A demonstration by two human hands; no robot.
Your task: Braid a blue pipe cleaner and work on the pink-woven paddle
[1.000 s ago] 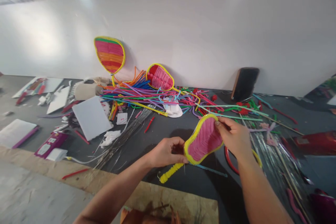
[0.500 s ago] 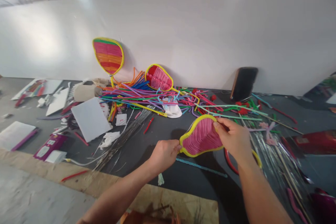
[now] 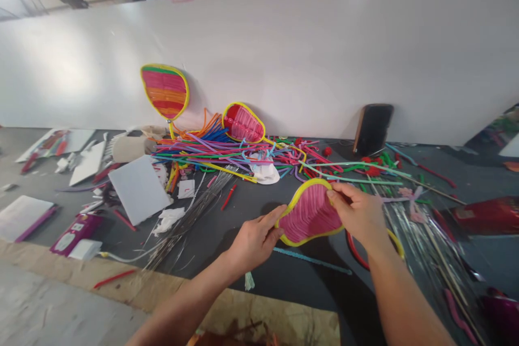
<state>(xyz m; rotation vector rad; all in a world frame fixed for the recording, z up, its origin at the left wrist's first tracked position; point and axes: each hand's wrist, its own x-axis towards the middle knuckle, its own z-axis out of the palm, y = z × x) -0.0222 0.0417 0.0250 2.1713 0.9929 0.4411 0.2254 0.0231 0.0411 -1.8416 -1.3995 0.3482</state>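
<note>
A pink fan-shaped piece made of pipe cleaners with a yellow rim is held above the dark table, tilted. My right hand pinches its right edge, thumb on the pink face. At the narrow left end, my left hand grips the yellow rim between thumb and fingers; the tip there is hidden by the fingers. Below the piece lies a light-blue pipe cleaner. A red and yellow ring-like loop shows partly behind my right wrist.
A striped fan and a red-pink fan lean at the white board. Before them lies a heap of coloured pipe cleaners. A phone stands at the right, near wires and a red tool. White foam sheets lie left.
My left hand has shifted its fingers further up along the rim at the narrow end. My right hand keeps its hold, and the view has tilted slightly.
</note>
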